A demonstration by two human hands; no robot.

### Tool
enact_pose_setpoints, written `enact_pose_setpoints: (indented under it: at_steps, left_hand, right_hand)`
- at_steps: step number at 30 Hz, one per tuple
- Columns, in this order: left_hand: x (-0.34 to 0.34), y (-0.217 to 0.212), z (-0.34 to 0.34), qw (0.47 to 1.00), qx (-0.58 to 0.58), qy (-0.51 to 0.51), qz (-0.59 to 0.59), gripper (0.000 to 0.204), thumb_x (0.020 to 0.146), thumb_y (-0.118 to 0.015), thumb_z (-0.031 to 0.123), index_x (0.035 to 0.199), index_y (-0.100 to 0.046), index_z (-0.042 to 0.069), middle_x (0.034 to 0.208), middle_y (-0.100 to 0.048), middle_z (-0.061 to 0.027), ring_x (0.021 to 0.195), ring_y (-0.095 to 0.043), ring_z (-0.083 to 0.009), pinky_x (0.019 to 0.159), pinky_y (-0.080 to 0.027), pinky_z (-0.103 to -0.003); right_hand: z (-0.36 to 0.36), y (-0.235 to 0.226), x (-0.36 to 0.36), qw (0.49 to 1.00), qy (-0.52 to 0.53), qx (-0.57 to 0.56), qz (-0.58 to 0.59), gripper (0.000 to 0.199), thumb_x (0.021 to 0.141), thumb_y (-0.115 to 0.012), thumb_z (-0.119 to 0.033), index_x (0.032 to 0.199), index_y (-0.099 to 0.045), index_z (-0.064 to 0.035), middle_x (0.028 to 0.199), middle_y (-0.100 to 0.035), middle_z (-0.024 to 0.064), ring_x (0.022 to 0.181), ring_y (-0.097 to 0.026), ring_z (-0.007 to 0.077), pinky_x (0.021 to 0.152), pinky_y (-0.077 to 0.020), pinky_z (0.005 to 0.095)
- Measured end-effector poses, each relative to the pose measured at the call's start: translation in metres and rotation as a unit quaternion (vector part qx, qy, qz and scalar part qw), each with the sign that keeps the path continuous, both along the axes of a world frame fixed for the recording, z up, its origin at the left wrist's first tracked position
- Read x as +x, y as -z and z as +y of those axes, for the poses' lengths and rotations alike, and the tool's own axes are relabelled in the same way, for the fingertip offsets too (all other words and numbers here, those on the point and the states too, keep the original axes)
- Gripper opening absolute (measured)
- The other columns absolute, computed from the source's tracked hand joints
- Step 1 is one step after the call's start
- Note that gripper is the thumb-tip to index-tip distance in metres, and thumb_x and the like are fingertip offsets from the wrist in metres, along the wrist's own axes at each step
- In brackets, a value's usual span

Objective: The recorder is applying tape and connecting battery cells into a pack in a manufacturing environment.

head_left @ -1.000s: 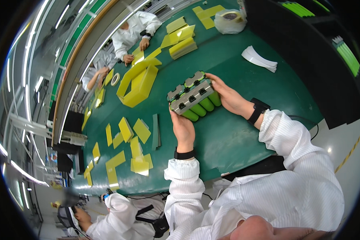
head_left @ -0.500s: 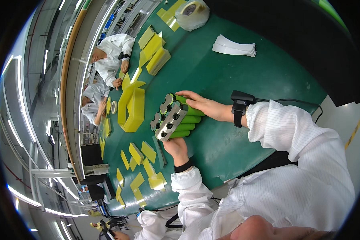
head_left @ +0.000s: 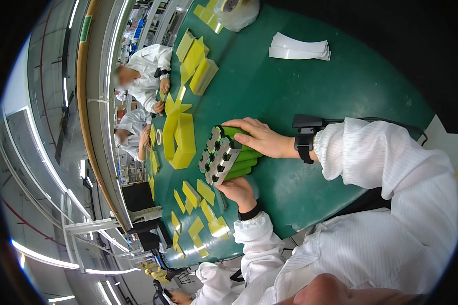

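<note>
Between my two hands is a battery pack (head_left: pixel 223 163) made of green cylindrical cells in black holders. Flat nickel strips cover its visible end, which is turned to the left. My right hand (head_left: pixel 263 138) is closed over the pack's upper side, its fingers along the top edge and its thumb against the green cells. From below, my left hand (head_left: pixel 240 194) grips the pack; most of its fingers are hidden behind it. A dark strip (head_left: pixel 222 200) lies on the green table (head_left: pixel 331 101) beside my left hand.
Yellow sheets bent into an open frame (head_left: pixel 184 147) stand left of the pack. Several small yellow pieces (head_left: pixel 197 231) lie below it, and yellow stacks (head_left: pixel 204 76) above. White strips (head_left: pixel 297 48) and a bagged tape roll (head_left: pixel 236 14) are farther off. Two people in white (head_left: pixel 147 68) work across the table.
The view has shifted slightly, so the table's things sit a little differently. My right thumb now shows against the pack's cells. Both hands still hold the pack.
</note>
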State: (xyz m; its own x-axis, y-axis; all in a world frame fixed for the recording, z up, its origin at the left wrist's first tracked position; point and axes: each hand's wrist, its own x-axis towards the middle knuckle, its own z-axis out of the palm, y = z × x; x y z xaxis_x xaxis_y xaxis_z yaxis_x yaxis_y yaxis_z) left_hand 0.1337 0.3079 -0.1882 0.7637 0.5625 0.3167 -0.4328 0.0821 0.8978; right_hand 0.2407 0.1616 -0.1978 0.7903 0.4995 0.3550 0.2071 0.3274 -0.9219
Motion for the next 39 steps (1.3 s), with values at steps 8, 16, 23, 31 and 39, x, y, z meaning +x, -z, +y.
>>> enact_pose_setpoints:
  at_steps: [8, 16, 23, 31, 39]
  left_hand:
    - [-0.004, 0.014, 0.014, 1.000, 0.017, -0.018, 0.012, 0.046, 0.104, -0.029, 0.036, 0.138, -0.037, 0.005, 0.140, -0.043, -0.0112, 0.125, -0.044, -0.0259, 0.107, -0.034, -0.040]
    - [0.001, 0.016, 0.007, 0.996, -0.050, -0.061, 0.043, 0.043, 0.103, -0.034, 0.035, 0.133, -0.043, 0.006, 0.136, -0.047, -0.0084, 0.121, -0.047, -0.0241, 0.104, -0.038, -0.039]
    - [-0.001, 0.016, 0.009, 0.995, -0.046, -0.071, 0.048, 0.043, 0.103, -0.032, 0.036, 0.134, -0.042, 0.007, 0.136, -0.047, -0.0083, 0.122, -0.047, -0.0242, 0.104, -0.039, -0.039]
    - [-0.001, 0.014, 0.006, 0.994, -0.062, -0.076, 0.043, 0.046, 0.103, -0.031, 0.039, 0.134, -0.042, 0.008, 0.136, -0.047, -0.0081, 0.122, -0.047, -0.0231, 0.104, -0.038, -0.038]
    - [-0.003, 0.015, 0.005, 0.996, -0.052, -0.059, 0.042, 0.048, 0.103, -0.031, 0.041, 0.134, -0.042, 0.007, 0.137, -0.046, -0.0083, 0.122, -0.047, -0.0230, 0.104, -0.037, -0.038]
  right_hand:
    - [0.016, 0.006, 0.011, 0.989, -0.006, 0.139, 0.053, 0.034, 0.102, -0.039, -0.031, 0.122, -0.054, -0.0084, 0.115, -0.057, 0.0107, 0.112, -0.051, 0.0223, 0.097, -0.0372, 0.0340]
    - [0.011, -0.009, 0.030, 0.952, -0.157, 0.142, 0.221, 0.037, 0.100, -0.045, -0.037, 0.109, -0.058, -0.0044, 0.104, -0.059, 0.0002, 0.096, -0.051, 0.0069, 0.088, -0.0416, 0.0234]
    - [0.010, -0.008, 0.037, 0.906, -0.278, 0.170, 0.269, 0.032, 0.101, -0.040, -0.032, 0.116, -0.053, -0.0064, 0.112, -0.057, -0.0004, 0.102, -0.051, 0.0073, 0.091, -0.0414, 0.0250]
    - [0.015, -0.008, 0.037, 0.913, -0.250, 0.164, 0.278, 0.030, 0.102, -0.040, -0.031, 0.117, -0.053, -0.0081, 0.112, -0.055, -0.0014, 0.103, -0.050, 0.0068, 0.093, -0.0406, 0.0252]
    - [0.005, -0.010, 0.033, 0.914, -0.284, 0.170, 0.237, 0.030, 0.101, -0.042, -0.030, 0.119, -0.050, -0.0074, 0.113, -0.054, -0.0005, 0.105, -0.048, 0.0063, 0.095, -0.0387, 0.0238]
